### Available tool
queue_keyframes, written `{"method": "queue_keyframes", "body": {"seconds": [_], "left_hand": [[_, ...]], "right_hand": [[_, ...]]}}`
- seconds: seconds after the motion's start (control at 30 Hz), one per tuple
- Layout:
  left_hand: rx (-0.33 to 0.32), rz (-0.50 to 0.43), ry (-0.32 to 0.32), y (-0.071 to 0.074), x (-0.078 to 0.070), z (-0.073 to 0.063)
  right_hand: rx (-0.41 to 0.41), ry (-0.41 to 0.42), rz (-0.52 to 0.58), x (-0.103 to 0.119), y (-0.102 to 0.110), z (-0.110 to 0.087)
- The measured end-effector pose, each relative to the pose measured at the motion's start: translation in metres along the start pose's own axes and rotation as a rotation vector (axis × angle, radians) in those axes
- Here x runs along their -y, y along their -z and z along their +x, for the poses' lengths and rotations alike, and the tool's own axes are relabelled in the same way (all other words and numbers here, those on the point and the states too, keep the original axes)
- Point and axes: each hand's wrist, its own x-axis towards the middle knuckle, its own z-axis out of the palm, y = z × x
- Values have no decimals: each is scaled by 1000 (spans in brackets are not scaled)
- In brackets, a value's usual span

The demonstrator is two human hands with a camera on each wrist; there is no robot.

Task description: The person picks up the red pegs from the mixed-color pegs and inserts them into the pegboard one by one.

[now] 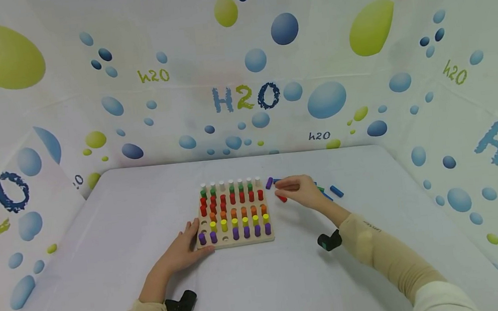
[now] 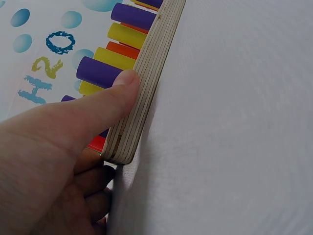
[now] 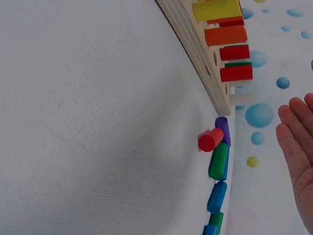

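Note:
A wooden pegboard [image 1: 239,244] carries rows of upright pegs: white at the back, then green, red, orange, yellow, and purple in front. A few holes show at its left and front. My left hand [image 1: 181,249] holds the board's front left corner, thumb along the front edge and the other fingers by the left side. In the left wrist view that thumb presses the layered wooden edge [image 2: 159,54] beside a purple peg [image 2: 98,72]. To the right of the board, my right hand [image 1: 301,190] hovers with straight fingers and nothing held, over a loose red peg [image 1: 282,199].
Loose pegs lie right of the board: a purple one [image 1: 269,183], a blue one [image 1: 336,191], and several blue and green ones partly behind the right hand. A white cloth [image 1: 262,289] covers the table. A patterned curtain [image 1: 191,116] stands behind and at both sides.

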Motion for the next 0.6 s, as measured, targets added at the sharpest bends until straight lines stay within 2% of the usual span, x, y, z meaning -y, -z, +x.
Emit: {"method": "queue_keyframes", "body": {"seconds": [0.23, 0.6], "left_hand": [[-3, 2, 1, 0, -1, 0], [4, 8, 10, 0, -1, 0]], "right_hand": [[-16, -5, -28, -9, -1, 5], [-68, -74, -103, -25, -6, 12]]}}
